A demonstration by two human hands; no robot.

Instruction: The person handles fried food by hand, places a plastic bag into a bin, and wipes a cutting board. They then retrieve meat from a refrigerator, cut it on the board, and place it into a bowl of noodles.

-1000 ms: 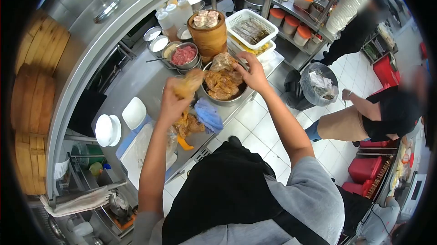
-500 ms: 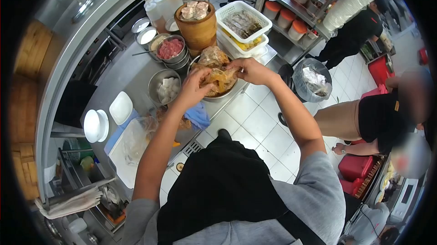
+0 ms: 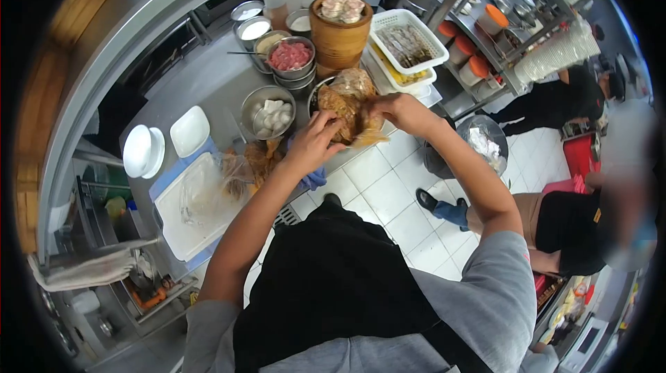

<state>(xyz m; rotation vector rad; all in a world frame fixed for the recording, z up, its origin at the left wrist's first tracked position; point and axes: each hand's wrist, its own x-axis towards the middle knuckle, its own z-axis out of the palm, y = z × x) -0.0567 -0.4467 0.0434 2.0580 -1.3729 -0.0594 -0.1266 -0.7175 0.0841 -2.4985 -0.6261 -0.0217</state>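
Note:
My left hand (image 3: 313, 143) and my right hand (image 3: 393, 111) both grip a clear plastic bag of brown marinated meat (image 3: 351, 118) at the front edge of the steel counter (image 3: 208, 89). The bag hangs over a large steel bowl (image 3: 316, 93) that holds more bagged brown meat (image 3: 355, 84). Just left of my left hand sits a smaller steel bowl of white pieces (image 3: 269, 113). A blue cloth (image 3: 316, 179) lies under my left wrist.
Bamboo steamers with dumplings (image 3: 340, 26), a bowl of pink minced meat (image 3: 290, 57), sauce bottles and tins stand behind. White baskets (image 3: 406, 44), a white cutting board (image 3: 194, 210), white plates (image 3: 142, 151). A bin (image 3: 479, 144) and a crouching person (image 3: 555, 220) on the right.
Both hands have lifted the bag of meat from the big bowl toward the counter's front edge. The view has shifted. The person on the right has bent lower.

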